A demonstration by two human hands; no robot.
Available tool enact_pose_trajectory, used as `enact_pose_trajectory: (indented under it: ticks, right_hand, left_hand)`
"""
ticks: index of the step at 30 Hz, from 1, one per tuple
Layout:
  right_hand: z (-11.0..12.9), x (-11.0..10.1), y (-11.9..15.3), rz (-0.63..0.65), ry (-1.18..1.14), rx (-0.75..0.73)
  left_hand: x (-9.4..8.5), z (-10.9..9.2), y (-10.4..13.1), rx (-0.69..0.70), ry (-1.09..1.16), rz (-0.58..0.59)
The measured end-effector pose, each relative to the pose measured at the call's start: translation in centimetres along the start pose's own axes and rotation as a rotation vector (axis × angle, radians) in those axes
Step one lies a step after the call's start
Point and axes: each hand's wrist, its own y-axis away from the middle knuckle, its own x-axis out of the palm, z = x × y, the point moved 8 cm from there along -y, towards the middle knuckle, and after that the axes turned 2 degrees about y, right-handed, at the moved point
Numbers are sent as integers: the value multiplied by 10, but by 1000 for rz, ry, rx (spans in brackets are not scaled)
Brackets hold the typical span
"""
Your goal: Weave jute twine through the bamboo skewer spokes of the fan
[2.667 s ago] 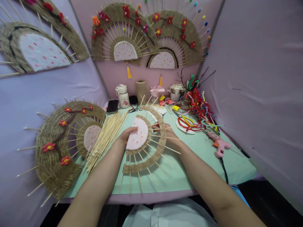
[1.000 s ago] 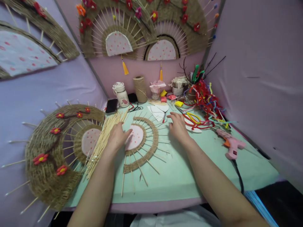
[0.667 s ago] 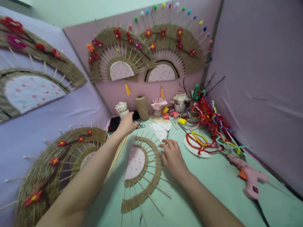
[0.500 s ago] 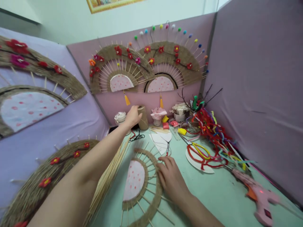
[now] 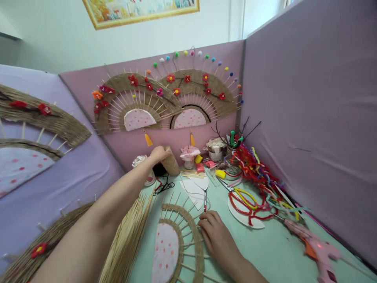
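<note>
My left hand (image 5: 159,153) reaches to the back of the table, its fingers wrapped over the top of a brown twine roll (image 5: 171,162), which leans to the left. My right hand (image 5: 212,232) rests at the outer right edge of a half-round fan (image 5: 199,243) lying on the table, fingers bent together; whether they pinch its twine band or a strand is hidden. The fan has thin sticks, a twine band and a white centre with red dots (image 5: 167,247).
Bundled sticks (image 5: 129,236) lie under my left forearm. White paper pieces (image 5: 196,190), scissors (image 5: 241,198), a pink glue gun (image 5: 319,245) and red pipe cleaners (image 5: 256,169) lie rightward. Finished fans (image 5: 206,88) hang on the back panel. A white jar (image 5: 140,161) stands left of the roll.
The view has tilted up and shifted right. The twine roll, upright before, now leans left with my left hand over its top. My right hand stays at the fan's edge.
</note>
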Motion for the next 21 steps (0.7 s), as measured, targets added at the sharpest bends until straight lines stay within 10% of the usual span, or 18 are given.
enact_pose_trajectory:
  ticks: [10,15,21]
  right_hand:
    - [17,-22,1,-143,-259,-47]
    - [7,-36,12,-315,-357,82]
    - [-10,-25,16,-337,-487,250]
  left_hand:
    - [-54,19,140,-7,618,-306]
    - [-27,25,200,-193,1286,-145]
    - [1,2,247,-510,1439,198]
